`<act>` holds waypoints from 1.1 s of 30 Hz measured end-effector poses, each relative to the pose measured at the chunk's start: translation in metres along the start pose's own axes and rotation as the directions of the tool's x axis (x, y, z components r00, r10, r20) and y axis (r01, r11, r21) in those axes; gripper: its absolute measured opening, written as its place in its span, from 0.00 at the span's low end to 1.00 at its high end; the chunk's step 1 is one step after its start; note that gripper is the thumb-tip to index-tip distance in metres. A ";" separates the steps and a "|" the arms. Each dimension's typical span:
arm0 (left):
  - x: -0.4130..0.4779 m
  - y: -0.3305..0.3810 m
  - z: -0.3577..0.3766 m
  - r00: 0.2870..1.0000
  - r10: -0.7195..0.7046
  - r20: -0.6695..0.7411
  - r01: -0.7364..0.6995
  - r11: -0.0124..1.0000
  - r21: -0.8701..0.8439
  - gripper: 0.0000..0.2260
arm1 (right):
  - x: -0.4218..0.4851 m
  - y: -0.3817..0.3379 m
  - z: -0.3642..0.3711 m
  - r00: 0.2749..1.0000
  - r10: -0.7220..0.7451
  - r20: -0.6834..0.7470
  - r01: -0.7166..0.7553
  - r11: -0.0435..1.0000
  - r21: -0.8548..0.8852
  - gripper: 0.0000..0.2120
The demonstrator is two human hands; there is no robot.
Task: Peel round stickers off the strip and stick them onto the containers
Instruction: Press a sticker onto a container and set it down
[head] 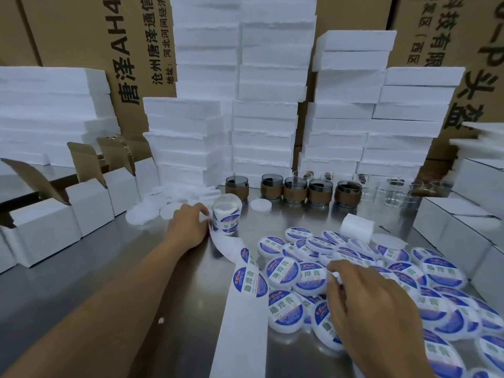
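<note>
A roll of round blue-and-white stickers (227, 219) stands on the steel table (169, 274). Its white backing strip (240, 320) trails toward me, with one whole sticker (250, 282) on it. My left hand (188, 227) rests beside the roll and its fingers touch the strip at the roll's base. A pile of several flat round white containers (368, 271) with stickers on top lies at the right. My right hand (368, 304) reaches into that pile, fingers curled on the edge of one container (324, 323).
Open white cartons (54, 214) line the left edge and closed ones (463, 222) the right. Foam slabs (261, 132) are stacked behind. Dark glass cups (294, 190), clear glass cups (395, 192), white discs (152, 211) and a white block (357, 227) sit mid-table.
</note>
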State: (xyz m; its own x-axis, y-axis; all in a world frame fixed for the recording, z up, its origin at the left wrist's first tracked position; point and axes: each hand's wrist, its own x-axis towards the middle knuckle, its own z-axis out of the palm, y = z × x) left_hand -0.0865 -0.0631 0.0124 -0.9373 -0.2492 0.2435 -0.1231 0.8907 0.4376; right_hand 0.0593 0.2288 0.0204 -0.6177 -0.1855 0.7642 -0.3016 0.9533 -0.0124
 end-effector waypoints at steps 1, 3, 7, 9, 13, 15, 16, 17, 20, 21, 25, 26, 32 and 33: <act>-0.001 0.000 -0.001 1.000 -0.011 -0.014 0.011 1.000 0.010 0.08 | 0.000 0.000 0.000 1.000 0.003 0.005 -0.003 1.000 0.003 0.07; -0.003 0.001 -0.003 0.999 -0.024 -0.023 0.024 0.999 0.025 0.04 | -0.001 -0.001 0.000 1.000 0.017 0.020 -0.017 1.000 0.005 0.07; -0.010 0.002 -0.012 0.998 -0.048 0.029 0.049 0.997 -0.051 0.04 | -0.002 -0.001 -0.001 0.999 0.032 0.034 -0.033 0.999 0.023 0.06; -0.014 0.002 -0.017 0.993 -0.090 0.075 0.098 0.990 -0.104 0.05 | -0.003 -0.002 -0.002 0.999 0.042 0.028 -0.043 0.999 0.030 0.07; -0.026 0.000 -0.025 0.986 -0.124 0.108 0.134 0.987 -0.092 0.09 | -0.004 -0.003 -0.005 0.999 0.050 0.005 -0.050 0.998 0.046 0.07; -0.034 -0.003 -0.028 0.992 -0.114 0.061 0.120 0.987 -0.108 0.09 | -0.004 -0.003 -0.005 0.999 0.051 0.001 -0.051 0.997 0.053 0.07; -0.038 -0.005 -0.029 0.995 -0.100 0.022 0.102 0.988 -0.118 0.09 | -0.003 -0.003 -0.006 0.999 0.052 0.001 -0.052 0.997 0.055 0.07; -0.042 -0.007 -0.030 0.996 -0.085 -0.012 0.083 0.989 -0.124 0.11 | -0.003 -0.003 -0.007 0.999 0.051 0.002 -0.051 0.997 0.057 0.06; -0.053 -0.009 -0.032 0.995 -0.049 -0.083 0.040 0.994 -0.105 0.18 | -0.003 -0.003 -0.008 0.998 0.059 0.022 -0.060 0.996 0.064 0.06; -0.055 -0.008 -0.032 0.994 -0.047 -0.099 0.036 0.994 -0.103 0.20 | -0.004 -0.004 -0.009 0.997 0.064 0.035 -0.066 0.996 0.064 0.06; -0.062 -0.007 -0.031 0.993 -0.044 -0.114 0.028 0.990 -0.137 0.17 | -0.003 -0.004 -0.011 0.993 0.083 0.087 -0.088 0.995 0.050 0.05; -0.064 -0.008 -0.030 0.993 -0.035 -0.108 0.019 0.989 -0.146 0.16 | -0.003 -0.004 -0.012 0.989 0.090 0.114 -0.095 0.995 0.037 0.04; -0.087 0.004 -0.037 0.961 -0.020 -0.276 -0.080 0.935 -0.347 0.10 | -0.003 -0.003 -0.014 0.993 0.079 0.086 -0.084 0.995 0.062 0.03; -0.093 0.011 -0.042 0.939 -0.038 -0.341 -0.108 0.911 -0.398 0.13 | -0.003 -0.005 -0.014 0.996 0.066 0.064 -0.071 0.995 0.069 0.04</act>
State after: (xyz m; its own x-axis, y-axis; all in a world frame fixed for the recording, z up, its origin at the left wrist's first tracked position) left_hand 0.0134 -0.0456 0.0310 -0.7647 -0.3973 0.5073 0.1189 0.6868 0.7170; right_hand 0.0731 0.2283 0.0270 -0.6819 -0.1367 0.7186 -0.3064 0.9454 -0.1109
